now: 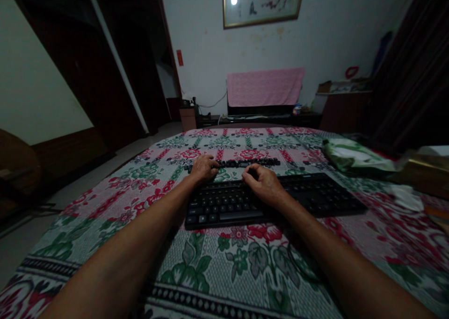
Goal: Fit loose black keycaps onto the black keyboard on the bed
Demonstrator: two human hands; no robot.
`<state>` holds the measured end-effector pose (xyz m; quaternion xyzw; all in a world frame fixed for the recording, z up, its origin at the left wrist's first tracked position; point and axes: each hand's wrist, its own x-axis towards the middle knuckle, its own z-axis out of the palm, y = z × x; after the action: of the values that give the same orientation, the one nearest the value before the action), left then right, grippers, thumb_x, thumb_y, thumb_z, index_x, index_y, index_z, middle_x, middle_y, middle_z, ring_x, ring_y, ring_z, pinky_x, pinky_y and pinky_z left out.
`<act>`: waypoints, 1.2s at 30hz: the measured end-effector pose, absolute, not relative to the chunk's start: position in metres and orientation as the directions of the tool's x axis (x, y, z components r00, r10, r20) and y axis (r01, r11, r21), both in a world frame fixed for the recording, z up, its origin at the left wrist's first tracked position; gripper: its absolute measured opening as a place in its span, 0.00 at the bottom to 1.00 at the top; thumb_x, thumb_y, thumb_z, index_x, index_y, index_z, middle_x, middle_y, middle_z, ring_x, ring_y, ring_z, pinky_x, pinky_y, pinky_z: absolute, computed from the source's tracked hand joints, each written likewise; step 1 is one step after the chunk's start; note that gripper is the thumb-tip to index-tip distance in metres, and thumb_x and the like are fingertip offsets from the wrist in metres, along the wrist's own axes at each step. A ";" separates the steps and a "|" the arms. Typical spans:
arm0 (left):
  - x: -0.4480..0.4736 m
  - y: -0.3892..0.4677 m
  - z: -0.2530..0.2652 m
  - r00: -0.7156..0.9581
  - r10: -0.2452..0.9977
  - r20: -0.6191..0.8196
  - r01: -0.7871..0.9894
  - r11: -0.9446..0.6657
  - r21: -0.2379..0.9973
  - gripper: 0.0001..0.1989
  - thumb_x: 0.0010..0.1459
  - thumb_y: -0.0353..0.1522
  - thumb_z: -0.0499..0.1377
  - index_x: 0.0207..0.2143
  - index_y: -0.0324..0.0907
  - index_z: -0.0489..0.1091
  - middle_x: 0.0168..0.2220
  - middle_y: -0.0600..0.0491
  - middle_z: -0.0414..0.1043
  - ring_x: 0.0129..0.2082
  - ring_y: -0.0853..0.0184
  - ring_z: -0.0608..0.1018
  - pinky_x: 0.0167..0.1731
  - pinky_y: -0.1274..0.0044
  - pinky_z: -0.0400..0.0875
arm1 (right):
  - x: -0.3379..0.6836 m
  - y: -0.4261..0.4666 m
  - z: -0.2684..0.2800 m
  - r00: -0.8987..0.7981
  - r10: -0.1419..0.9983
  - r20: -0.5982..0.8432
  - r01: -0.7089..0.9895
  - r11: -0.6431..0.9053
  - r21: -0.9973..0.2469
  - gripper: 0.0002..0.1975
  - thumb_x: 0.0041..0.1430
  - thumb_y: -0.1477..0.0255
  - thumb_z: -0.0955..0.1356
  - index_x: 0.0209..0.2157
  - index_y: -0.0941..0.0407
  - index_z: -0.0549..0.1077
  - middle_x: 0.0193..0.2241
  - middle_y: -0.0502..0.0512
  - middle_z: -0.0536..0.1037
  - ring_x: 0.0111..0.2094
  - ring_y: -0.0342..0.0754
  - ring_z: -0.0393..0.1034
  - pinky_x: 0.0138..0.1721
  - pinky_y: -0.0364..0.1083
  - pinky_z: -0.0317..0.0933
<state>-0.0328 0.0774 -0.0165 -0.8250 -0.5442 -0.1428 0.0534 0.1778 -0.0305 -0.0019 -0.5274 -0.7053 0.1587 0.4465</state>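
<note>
A black computer keyboard (231, 207) lies on the patterned tablecloth in front of me, several of its keys showing. Behind it stretches a row of small loose black keycaps (245, 163). My left hand (204, 168) rests at the left part of that row, fingers stretched out and a little apart, their tips at the keycaps. Over the middle of the keyboard is my right hand (263, 181), thumb and forefinger pinched together; what lies between them is too dark to make out. My right hand and forearm hide part of the keys.
The floral tablecloth (224, 272) covers the table. At the right lie a green and white plastic package (354, 155), a crumpled white tissue (407, 197) and a brownish box (428, 171). A dark cable (298, 263) runs below my right forearm. A pink cloth (264, 87) hangs at the far wall.
</note>
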 end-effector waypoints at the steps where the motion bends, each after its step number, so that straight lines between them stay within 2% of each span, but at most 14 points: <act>1: -0.033 0.077 -0.017 0.369 0.881 0.295 0.912 -0.404 0.066 0.15 0.51 0.36 0.57 0.42 0.51 0.74 0.52 0.52 0.64 0.53 0.59 0.65 0.55 0.68 0.56 | 0.178 -0.031 -0.001 -0.044 0.888 0.458 0.602 0.389 -0.697 0.09 0.51 0.66 0.63 0.29 0.56 0.70 0.25 0.52 0.74 0.27 0.45 0.68 0.32 0.43 0.59; 6: -0.032 0.068 -0.008 0.379 0.859 0.344 0.902 -0.426 0.070 0.19 0.52 0.36 0.57 0.47 0.48 0.71 0.54 0.50 0.64 0.54 0.58 0.65 0.55 0.67 0.56 | 0.178 -0.030 -0.003 -0.050 0.897 0.439 0.584 0.383 -0.715 0.09 0.52 0.65 0.63 0.29 0.56 0.70 0.25 0.52 0.74 0.27 0.45 0.68 0.32 0.43 0.60; 9: -0.027 0.051 0.003 0.403 0.843 0.355 0.879 -0.464 0.105 0.19 0.53 0.33 0.55 0.48 0.46 0.70 0.52 0.51 0.66 0.52 0.61 0.67 0.54 0.71 0.58 | 0.179 -0.027 -0.007 -0.047 0.893 0.447 0.567 0.392 -0.724 0.10 0.52 0.65 0.63 0.29 0.56 0.70 0.25 0.52 0.74 0.28 0.46 0.68 0.32 0.44 0.60; 13: -0.016 0.020 0.017 0.459 0.866 0.198 0.833 -0.497 0.242 0.16 0.55 0.32 0.52 0.45 0.44 0.72 0.46 0.52 0.73 0.48 0.65 0.72 0.49 0.77 0.62 | 0.180 -0.024 -0.011 -0.034 0.888 0.459 0.555 0.399 -0.730 0.10 0.52 0.64 0.63 0.29 0.56 0.70 0.24 0.50 0.74 0.27 0.45 0.68 0.32 0.43 0.60; 16: -0.008 -0.001 0.022 0.514 0.856 0.061 0.808 -0.507 0.300 0.17 0.55 0.37 0.53 0.45 0.42 0.72 0.44 0.51 0.74 0.45 0.63 0.74 0.45 0.77 0.65 | 0.181 -0.023 -0.012 -0.043 0.894 0.445 0.559 0.391 -0.731 0.11 0.52 0.63 0.62 0.29 0.56 0.69 0.23 0.50 0.73 0.26 0.44 0.67 0.31 0.43 0.60; 19: -0.002 -0.012 0.024 0.558 0.830 -0.017 0.786 -0.522 0.331 0.16 0.53 0.33 0.54 0.44 0.42 0.72 0.41 0.52 0.75 0.41 0.64 0.75 0.39 0.79 0.66 | 0.181 -0.022 -0.011 -0.054 0.906 0.420 0.572 0.373 -0.730 0.10 0.52 0.63 0.63 0.29 0.56 0.69 0.23 0.50 0.73 0.26 0.44 0.67 0.31 0.43 0.60; 26: 0.007 -0.017 0.025 0.616 0.787 -0.030 0.741 -0.566 0.362 0.22 0.47 0.23 0.52 0.46 0.42 0.70 0.42 0.53 0.75 0.42 0.66 0.75 0.40 0.79 0.66 | 0.187 -0.023 -0.007 -0.128 0.916 0.381 0.521 0.389 -0.760 0.11 0.52 0.63 0.63 0.29 0.57 0.68 0.24 0.50 0.73 0.27 0.44 0.67 0.33 0.43 0.61; 30: 0.010 -0.014 0.023 0.635 0.771 -0.048 0.732 -0.581 0.356 0.25 0.45 0.21 0.50 0.46 0.41 0.69 0.43 0.50 0.75 0.42 0.65 0.75 0.40 0.79 0.66 | 0.199 -0.031 -0.002 -0.153 0.910 0.387 0.443 0.413 -0.796 0.11 0.52 0.63 0.64 0.30 0.57 0.67 0.23 0.48 0.71 0.26 0.43 0.66 0.32 0.43 0.60; 36: 0.007 -0.009 0.023 0.615 0.785 -0.073 0.738 -0.540 0.404 0.26 0.42 0.20 0.50 0.45 0.43 0.70 0.41 0.52 0.75 0.40 0.65 0.76 0.36 0.80 0.67 | 0.204 -0.032 -0.004 -0.124 0.938 0.324 0.345 0.347 -0.872 0.11 0.51 0.62 0.65 0.28 0.57 0.66 0.22 0.48 0.70 0.25 0.42 0.65 0.31 0.43 0.60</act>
<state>0.0072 -0.0089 0.0229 -0.8756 -0.4351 -0.0584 -0.2015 0.2042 -0.0319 -0.0040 -0.4731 -0.6779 0.3203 0.4627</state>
